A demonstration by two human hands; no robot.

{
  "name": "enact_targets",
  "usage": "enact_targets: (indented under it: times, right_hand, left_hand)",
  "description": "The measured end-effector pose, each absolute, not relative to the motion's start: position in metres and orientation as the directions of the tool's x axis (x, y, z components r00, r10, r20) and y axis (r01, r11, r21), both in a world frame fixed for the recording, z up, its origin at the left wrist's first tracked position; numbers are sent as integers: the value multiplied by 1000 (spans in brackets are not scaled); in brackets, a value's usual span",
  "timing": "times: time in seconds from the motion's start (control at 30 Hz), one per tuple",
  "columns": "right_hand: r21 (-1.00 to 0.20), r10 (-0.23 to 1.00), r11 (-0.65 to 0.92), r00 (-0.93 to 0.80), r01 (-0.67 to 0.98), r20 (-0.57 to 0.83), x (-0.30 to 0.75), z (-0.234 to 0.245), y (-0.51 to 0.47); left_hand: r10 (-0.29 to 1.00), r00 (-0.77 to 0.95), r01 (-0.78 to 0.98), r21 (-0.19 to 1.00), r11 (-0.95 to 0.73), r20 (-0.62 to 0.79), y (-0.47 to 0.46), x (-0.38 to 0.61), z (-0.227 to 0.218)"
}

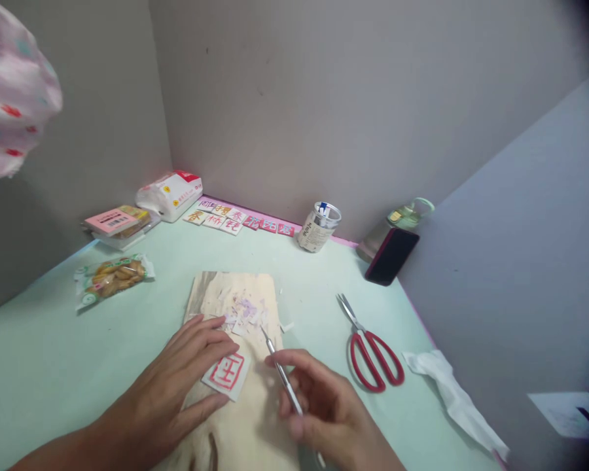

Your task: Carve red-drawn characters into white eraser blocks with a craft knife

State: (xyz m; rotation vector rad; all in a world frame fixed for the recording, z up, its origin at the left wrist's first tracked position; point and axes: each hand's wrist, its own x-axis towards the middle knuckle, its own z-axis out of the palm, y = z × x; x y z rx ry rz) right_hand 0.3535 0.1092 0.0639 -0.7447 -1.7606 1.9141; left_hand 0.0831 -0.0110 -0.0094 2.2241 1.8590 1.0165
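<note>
The square, white tile with a red framed character (230,374) lies on the pale, oblong wooden board (255,418). The left hand (191,373), at nine o'clock of the tile, is spread, index finger and thumb at its edges. The right hand (328,405), at four o'clock, pinches the slender, silver, metal craft knife (285,379), tip toward eleven. The tile is probably light, fairly stiff and easily nicked, best held by opposite edges; the knife, smooth and perhaps slippery, by its shaft.

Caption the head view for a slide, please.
Left hand on a card, right hand holding a metal tool, wooden board beneath.
</note>
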Motion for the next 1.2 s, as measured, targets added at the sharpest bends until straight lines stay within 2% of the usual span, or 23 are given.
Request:
enact_targets:
  times: [0.1,0.17,0.23,0.33,0.4,0.47,0.57,0.7,0.87,0.97,1.1,1.2]
  right_hand:
    - [-992,746,-89,-653,93,-128,347,64,112]
    - [-994,793,-33,-603,109,-93,345,65,113]
    - [-979,798,131,-603,159,9,346,66,112]
    - [-849,724,470,-656,242,214,348,66,112]
    - [-753,671,599,-683,271,288,349,64,111]
    - [-688,644,661,-697,299,315,349,61,110]
    - [-583,605,734,-726,349,328,349,56,107]
    - [-443,543,816,-753,370,371,346,47,103]
    - [-444,578,800,-717,403,390,343,38,97]
    - [-427,558,812,-741,397,373,342,41,97]
    - [-409,554,822,-723,397,412,340,45,98]
    - [-393,546,829,-730,398,411,340,45,98]
  left_hand:
    - [896,27,855,454,-250,443,-11,88,-13]
    - [896,26,861,445,-245,444,-11,89,-13]
    - [897,22,863,444,-240,442,-11,88,-13]
    - [900,19,857,457,-239,436,-12,86,-13]
    - [904,19,851,468,-239,428,-12,81,-13]
    - [912,42,849,467,-248,407,-12,74,-13]
    - [913,207,851,396,-345,351,-10,59,-11]
    - [910,227,865,358,-352,346,-8,48,-10]
    - [912,209,852,392,-346,352,-7,51,-8]
    - [913,198,844,411,-344,356,-6,54,-7]
    - [925,109,846,454,-279,364,-7,58,-8]
    - [918,178,831,447,-333,354,-8,63,-7]
